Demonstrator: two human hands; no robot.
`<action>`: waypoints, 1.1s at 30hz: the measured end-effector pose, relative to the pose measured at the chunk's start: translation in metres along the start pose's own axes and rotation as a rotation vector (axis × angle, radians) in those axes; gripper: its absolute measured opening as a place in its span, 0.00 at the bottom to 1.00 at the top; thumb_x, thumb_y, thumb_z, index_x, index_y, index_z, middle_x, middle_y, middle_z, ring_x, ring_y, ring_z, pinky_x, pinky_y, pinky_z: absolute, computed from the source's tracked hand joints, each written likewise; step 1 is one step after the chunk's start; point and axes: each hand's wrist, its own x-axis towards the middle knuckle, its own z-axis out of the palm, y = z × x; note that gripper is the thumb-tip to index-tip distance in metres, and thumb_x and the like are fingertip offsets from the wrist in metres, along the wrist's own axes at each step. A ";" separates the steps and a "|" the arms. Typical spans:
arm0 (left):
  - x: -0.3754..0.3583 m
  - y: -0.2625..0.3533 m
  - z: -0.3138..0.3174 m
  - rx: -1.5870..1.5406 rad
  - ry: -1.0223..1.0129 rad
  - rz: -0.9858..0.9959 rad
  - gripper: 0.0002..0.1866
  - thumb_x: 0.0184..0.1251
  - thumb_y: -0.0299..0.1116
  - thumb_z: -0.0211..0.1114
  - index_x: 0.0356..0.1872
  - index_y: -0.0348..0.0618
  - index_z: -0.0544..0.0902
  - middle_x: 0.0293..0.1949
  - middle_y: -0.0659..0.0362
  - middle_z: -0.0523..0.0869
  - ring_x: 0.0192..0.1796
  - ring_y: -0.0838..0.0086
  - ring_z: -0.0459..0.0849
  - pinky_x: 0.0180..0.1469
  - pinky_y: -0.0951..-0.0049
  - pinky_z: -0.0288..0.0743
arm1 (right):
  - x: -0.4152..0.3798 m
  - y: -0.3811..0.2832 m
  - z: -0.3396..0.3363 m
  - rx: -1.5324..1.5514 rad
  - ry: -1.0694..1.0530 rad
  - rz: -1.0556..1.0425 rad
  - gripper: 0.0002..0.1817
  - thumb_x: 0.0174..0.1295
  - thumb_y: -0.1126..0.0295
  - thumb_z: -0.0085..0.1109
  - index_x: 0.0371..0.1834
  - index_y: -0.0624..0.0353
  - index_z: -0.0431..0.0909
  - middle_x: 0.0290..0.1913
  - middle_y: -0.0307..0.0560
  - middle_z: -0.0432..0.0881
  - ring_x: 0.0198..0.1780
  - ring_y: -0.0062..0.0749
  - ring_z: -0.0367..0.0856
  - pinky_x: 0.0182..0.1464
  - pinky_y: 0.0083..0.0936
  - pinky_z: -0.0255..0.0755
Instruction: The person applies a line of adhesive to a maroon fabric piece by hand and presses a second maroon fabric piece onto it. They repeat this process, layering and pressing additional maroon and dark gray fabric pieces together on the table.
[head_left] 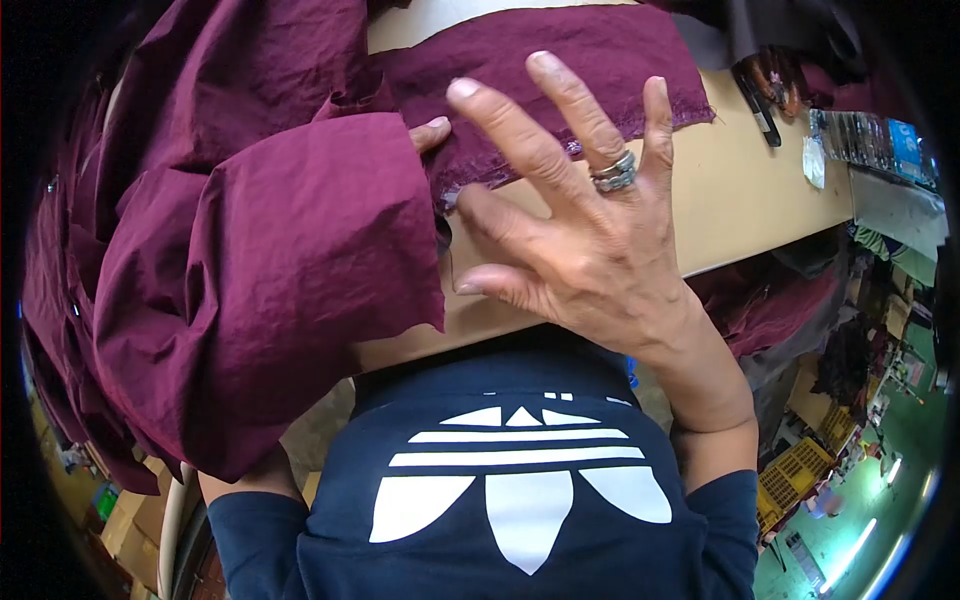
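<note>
Maroon fabric [260,240] hangs in loose folds over the left of the work surface. A flat panel of the same maroon cloth [610,60] with a frayed edge lies along the back. My left hand [431,135] is mostly covered by the folded fabric; just one fingertip shows, resting on the cloth. Over the surface's front part, my right hand [590,225] is open, fingers spread, a silver ring on one of them. Its bent index finger reaches the frayed edge near the fold, while the thumb points left toward the hanging cloth.
The tan work surface [760,200] extends to the right. A black slim tool [762,108] and a brownish-orange object lie at its back right, close to a stack of clear plastic packets [855,140]. More maroon cloth [770,305] sits below the edge; a yellow crate [790,480] is on the floor.
</note>
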 end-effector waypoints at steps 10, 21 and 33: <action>-0.003 0.000 -0.009 0.002 -0.012 -0.005 0.24 0.63 0.30 0.52 0.63 0.43 0.69 0.45 0.55 0.77 0.41 0.70 0.74 0.47 0.72 0.70 | -0.006 0.002 0.000 0.014 -0.035 0.040 0.30 0.56 0.32 0.40 0.43 0.38 0.83 0.69 0.37 0.63 0.73 0.43 0.50 0.72 0.54 0.22; -0.007 -0.001 -0.025 0.036 -0.019 -0.004 0.23 0.64 0.30 0.52 0.62 0.43 0.69 0.46 0.55 0.78 0.43 0.69 0.75 0.49 0.71 0.70 | -0.008 -0.008 0.001 -0.311 0.028 -0.052 0.30 0.56 0.34 0.41 0.36 0.43 0.85 0.65 0.32 0.69 0.71 0.39 0.56 0.71 0.64 0.25; 0.000 0.001 -0.024 0.066 0.005 0.017 0.22 0.65 0.31 0.52 0.61 0.43 0.70 0.47 0.55 0.78 0.44 0.68 0.76 0.50 0.70 0.70 | -0.005 0.001 -0.009 -0.262 -0.016 0.102 0.33 0.58 0.32 0.36 0.35 0.44 0.83 0.68 0.40 0.65 0.72 0.43 0.53 0.70 0.64 0.25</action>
